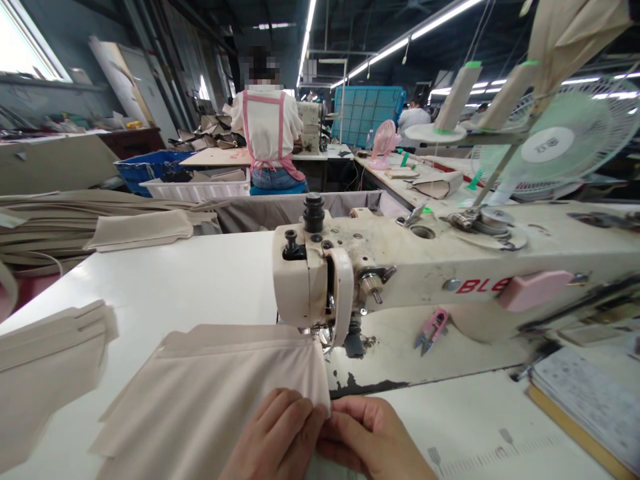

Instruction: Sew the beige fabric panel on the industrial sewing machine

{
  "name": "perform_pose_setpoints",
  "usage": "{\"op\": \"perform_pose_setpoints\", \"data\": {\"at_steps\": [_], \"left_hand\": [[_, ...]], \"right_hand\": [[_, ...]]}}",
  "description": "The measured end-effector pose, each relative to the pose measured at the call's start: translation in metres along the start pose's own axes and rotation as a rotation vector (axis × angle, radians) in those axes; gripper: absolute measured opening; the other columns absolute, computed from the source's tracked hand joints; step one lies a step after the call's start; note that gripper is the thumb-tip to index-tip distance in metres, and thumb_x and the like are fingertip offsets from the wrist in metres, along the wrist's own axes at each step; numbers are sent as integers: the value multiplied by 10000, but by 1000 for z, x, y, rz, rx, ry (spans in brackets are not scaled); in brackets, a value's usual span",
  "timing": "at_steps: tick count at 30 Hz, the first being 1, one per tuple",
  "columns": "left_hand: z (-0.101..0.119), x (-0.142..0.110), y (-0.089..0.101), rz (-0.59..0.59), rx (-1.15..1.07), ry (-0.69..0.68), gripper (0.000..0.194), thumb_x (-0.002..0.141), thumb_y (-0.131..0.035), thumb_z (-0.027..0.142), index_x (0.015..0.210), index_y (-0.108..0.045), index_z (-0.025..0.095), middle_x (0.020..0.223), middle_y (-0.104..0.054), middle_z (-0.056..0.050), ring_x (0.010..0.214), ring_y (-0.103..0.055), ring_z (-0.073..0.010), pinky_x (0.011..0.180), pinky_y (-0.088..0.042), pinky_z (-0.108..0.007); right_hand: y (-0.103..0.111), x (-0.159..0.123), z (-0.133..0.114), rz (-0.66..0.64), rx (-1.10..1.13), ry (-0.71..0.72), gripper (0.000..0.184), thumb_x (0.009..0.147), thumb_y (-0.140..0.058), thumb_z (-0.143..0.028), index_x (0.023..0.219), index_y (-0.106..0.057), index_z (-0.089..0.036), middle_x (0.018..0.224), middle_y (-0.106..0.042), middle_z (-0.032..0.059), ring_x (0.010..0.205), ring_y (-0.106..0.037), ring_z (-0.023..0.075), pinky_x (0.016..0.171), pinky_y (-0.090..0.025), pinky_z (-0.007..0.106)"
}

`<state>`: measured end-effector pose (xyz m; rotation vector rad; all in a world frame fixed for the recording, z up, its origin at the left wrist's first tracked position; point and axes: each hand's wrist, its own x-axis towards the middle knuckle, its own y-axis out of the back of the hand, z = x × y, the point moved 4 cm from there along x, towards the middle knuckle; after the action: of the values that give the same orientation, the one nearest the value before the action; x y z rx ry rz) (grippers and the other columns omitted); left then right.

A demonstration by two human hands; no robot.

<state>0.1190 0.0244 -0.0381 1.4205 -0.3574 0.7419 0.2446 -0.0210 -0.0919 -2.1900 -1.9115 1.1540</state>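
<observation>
A beige fabric panel [215, 387] lies on the white table, its upper right corner at the needle area of a cream sewing machine [320, 267]. My left hand [283, 433] rests on the panel near its right edge, fingers bent together and closed on the fabric. Beside it, my right hand [370, 437] pinches that same edge between thumb and fingers. The two hands touch or nearly touch at the edge. Part of the panel under my left hand is hidden, and so are some fingertips.
More beige pieces [50, 367] lie at the left, with a stack of strips [75, 213] behind. Pink thread snips [431, 331] rest on the machine bed. A notebook [590, 393] is at the right. Thread cones [457, 100] stand above the machine. A person in a pink apron [265, 127] sits ahead.
</observation>
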Motion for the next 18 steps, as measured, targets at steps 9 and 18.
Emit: {"op": "perform_pose_setpoints", "data": {"at_steps": [9,18], "left_hand": [[-1,2,0,24,18,20,183,911,-473,38,963,-625,126,769,-678,-51,709,-608,-161,688,-514,-280],[-1,-4,-6,63,-33,25,208,985,-427,113,912,-622,116,713,-644,-44,645,-557,-156,633,-430,-281]], "right_hand": [[-5,-1,-3,-101,104,-6,124,610,-675,-182,709,-745,-158,688,-707,28,723,-659,146,800,-490,248],[12,-17,-27,43,-1117,955,285,831,-595,-104,1094,-613,-211,1082,-653,88,984,-624,210,836,-542,307]]}}
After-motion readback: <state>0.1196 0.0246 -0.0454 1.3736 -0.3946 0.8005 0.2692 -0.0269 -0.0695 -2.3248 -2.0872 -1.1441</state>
